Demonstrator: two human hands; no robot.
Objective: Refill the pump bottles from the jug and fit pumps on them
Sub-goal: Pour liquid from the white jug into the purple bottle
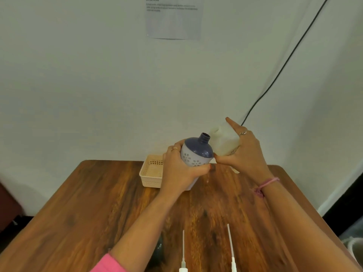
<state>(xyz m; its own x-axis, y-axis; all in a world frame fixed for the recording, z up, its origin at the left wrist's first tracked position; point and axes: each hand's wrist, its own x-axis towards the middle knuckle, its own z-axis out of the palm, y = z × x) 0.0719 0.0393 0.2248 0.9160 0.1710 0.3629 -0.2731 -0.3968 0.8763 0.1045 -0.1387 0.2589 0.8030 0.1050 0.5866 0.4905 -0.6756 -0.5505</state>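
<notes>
My left hand (179,169) grips a pump bottle (196,154) with a dark blue top, a white flower-patterned body and an uncapped neck, held tilted to the right above the table. My right hand (243,152) holds a translucent white jug (224,142) raised just right of the bottle, its index finger stretched along the jug's top. The jug's spout sits close to the bottle's neck. Two white pumps with long dip tubes, one (183,252) on the left and one (230,248) on the right, lie on the wooden table (98,213) near its front edge.
A small beige perforated basket (150,171) stands at the back of the table, left of the bottle. A dark object (158,250) lies partly hidden under my left forearm. A black cable (284,65) runs down the wall at the right. A printed sheet (173,18) hangs on the wall.
</notes>
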